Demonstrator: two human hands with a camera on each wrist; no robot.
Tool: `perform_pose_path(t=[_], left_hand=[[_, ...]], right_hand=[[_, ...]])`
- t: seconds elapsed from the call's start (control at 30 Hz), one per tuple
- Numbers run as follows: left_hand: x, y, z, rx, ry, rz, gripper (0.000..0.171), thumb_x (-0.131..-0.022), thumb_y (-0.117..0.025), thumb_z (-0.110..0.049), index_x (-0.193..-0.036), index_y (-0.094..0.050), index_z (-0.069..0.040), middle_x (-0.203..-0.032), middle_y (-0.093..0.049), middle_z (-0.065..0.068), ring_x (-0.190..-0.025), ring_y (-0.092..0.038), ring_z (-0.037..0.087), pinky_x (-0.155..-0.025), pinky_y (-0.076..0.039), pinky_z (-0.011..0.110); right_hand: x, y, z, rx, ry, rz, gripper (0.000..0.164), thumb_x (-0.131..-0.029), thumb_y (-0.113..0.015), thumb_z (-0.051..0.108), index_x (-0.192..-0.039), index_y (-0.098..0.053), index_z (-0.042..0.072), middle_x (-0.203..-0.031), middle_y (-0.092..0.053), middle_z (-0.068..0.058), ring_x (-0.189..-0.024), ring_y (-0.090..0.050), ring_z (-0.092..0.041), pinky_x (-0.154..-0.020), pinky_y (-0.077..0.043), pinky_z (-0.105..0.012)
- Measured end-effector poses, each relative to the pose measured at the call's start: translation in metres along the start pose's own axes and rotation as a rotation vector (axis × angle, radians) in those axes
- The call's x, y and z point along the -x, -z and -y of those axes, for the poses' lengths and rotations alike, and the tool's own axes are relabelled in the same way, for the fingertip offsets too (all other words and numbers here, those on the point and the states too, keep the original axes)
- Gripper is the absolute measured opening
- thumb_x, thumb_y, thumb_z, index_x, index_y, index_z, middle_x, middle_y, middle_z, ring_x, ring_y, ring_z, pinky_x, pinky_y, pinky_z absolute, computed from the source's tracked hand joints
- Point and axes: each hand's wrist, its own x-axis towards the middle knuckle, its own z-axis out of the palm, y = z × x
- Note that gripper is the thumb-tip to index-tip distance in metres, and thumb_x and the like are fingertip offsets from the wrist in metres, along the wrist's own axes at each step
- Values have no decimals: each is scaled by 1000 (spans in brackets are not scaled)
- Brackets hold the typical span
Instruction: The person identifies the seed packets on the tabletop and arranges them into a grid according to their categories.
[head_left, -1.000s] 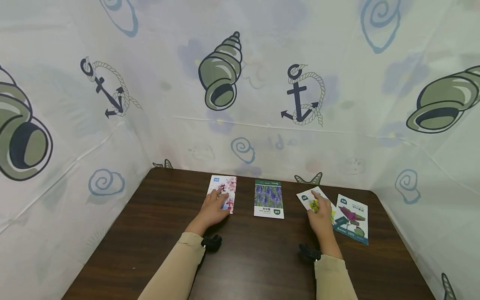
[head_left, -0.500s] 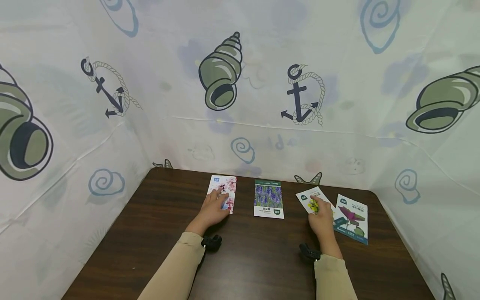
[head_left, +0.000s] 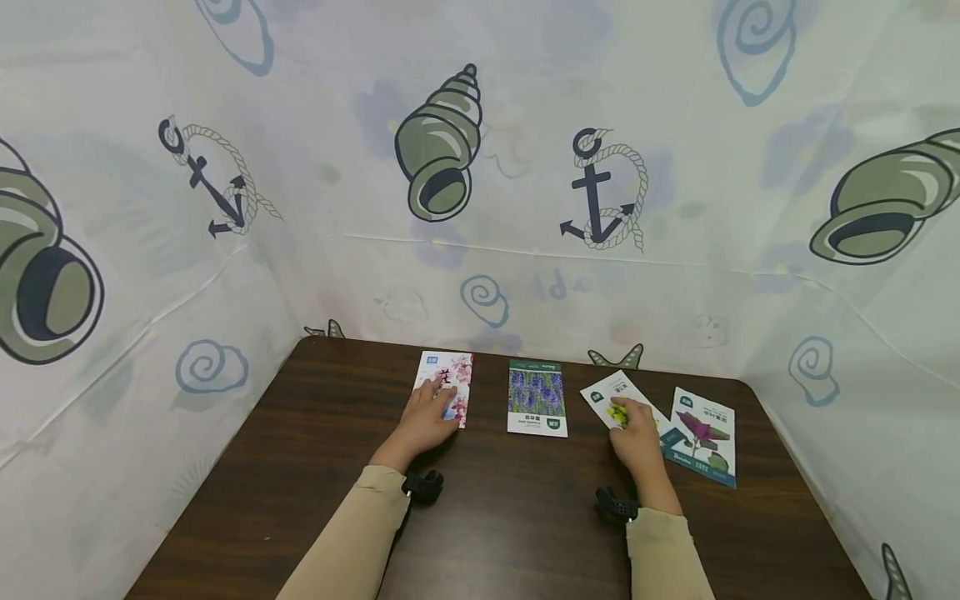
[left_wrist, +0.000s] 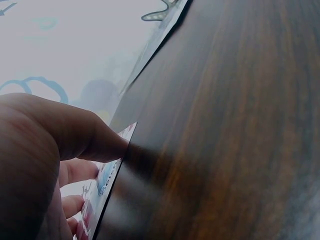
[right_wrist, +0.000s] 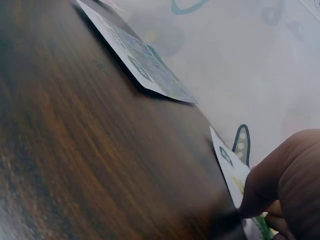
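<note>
My left hand (head_left: 422, 425) rests on a white seed packet with pink blossoms (head_left: 461, 372), its fingers spread over the print. The left wrist view shows the thumb tip down near that packet's edge. On the other side, my right hand (head_left: 637, 442) lies on a white seed packet with yellow flowers (head_left: 611, 389), partly covering it; the right wrist view has the thumb at this packet's (right_wrist: 227, 167) long edge. Its lower right corner meets a seed packet with a magenta flower (head_left: 711, 423). Between the hands lies a lavender seed packet (head_left: 536, 396), touched by neither.
All the packets lie flat toward the back of the dark wooden table (head_left: 495, 517). A white cloth backdrop (head_left: 525, 192) printed with shells and anchors rises behind its far edge and along both sides. Each wrist wears a black band.
My right hand has shifted slightly left and nearer, and the yellow-flower packet has slid left and turned a little beneath it. The left hand and the other packets stay in place.
</note>
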Motion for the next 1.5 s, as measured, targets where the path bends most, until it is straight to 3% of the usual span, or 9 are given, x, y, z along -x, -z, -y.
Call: perform_pose_path(t=[0.23, 0.47, 0.83, 1.07, 1.17, 1.33, 1.4, 1.5], left_hand=[[-3, -2, 2, -19, -1, 0, 73, -98, -68, -35, -164, -49, -11, -182, -19, 19, -169, -7, 48, -134, -10, 71], [-6, -4, 5, -38, -22, -14, 70, -98, -68, -34, -163, -52, -11, -180, -24, 21, -168, -13, 48, -134, -16, 69], [-1, -1, 4, -36, -9, -6, 70, -100, -66, -35, -164, -51, -12, -182, -21, 19, -168, -12, 48, -134, -14, 70], [-1, -1, 2, -25, -14, -5, 70, -100, -67, -34, -164, -50, -12, -181, -22, 21, -168, -12, 49, -134, -14, 71], [0, -1, 2, -25, -14, -4, 70, -99, -67, -33, -164, -51, -12, -181, -22, 20, -168, -13, 49, -134, -14, 70], [1, 1, -1, -5, -11, -6, 70, -98, -67, -32, -163, -51, -11, -181, -22, 21, -168, -11, 50, -134, -13, 71], [2, 1, -1, 4, -7, -4, 70, -98, -67, -32, -163, -51, -10, -181, -21, 20, -169, -9, 50, -134, -12, 72], [2, 2, -2, 10, 0, -1, 70, -98, -67, -33, -163, -51, -11, -182, -19, 19, -170, -4, 49, -135, -9, 71]], right_hand=[[1, 4, 3, 45, 67, 7, 53, -90, -65, 2, -142, -65, -5, -151, -50, -37, -141, -49, -58, -119, -40, -67], [4, 8, 8, 134, 48, 26, 48, -98, -70, 14, -145, -67, 3, -146, -54, -33, -135, -51, -56, -106, -42, -73], [7, 12, 10, 188, -71, 119, 49, -106, -66, 27, -154, -60, 18, -155, -47, -26, -149, -35, -54, -116, -4, -90], [7, 12, 2, 176, -95, 117, 51, -106, -63, 29, -155, -57, 19, -156, -42, -26, -151, -28, -54, -115, 3, -92], [7, 11, -1, 179, -94, 102, 51, -107, -62, 31, -156, -57, 19, -155, -41, -27, -149, -30, -54, -118, -4, -89], [7, 9, -2, 218, -60, 59, 52, -106, -66, 34, -154, -58, 16, -147, -44, -28, -135, -41, -54, -108, -31, -76], [6, 8, -2, 232, -51, 36, 53, -105, -69, 36, -152, -60, 15, -143, -45, -29, -129, -44, -54, -102, -35, -72], [5, 5, -3, 215, -53, 14, 53, -104, -72, 37, -150, -61, 14, -145, -43, -30, -129, -41, -53, -104, -34, -71]])
